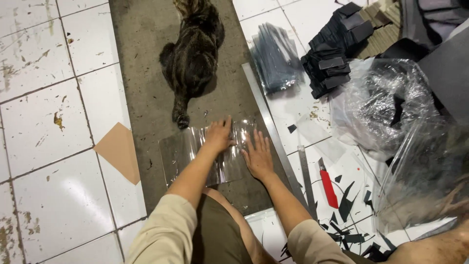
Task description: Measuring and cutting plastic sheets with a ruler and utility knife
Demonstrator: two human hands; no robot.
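Note:
My left hand (218, 136) lies flat, fingers apart, on a clear plastic sheet (181, 152) spread on a grey mat (146, 73). My right hand (257, 155) presses flat on the same sheet's right part, fingers spread. The sheet is wrinkled and shiny under both palms. A dark tabby cat (193, 54) lies on the mat just beyond the sheet, its tail tip close to my left hand.
A long metal ruler (266, 117) runs along the mat's right edge, with a shorter ruler (307, 176) and a red utility knife (327, 185) beside it. Black offcuts (347, 205), stacked black pieces (332, 54), clear bags (391, 102) and a brown card (119, 149) lie around.

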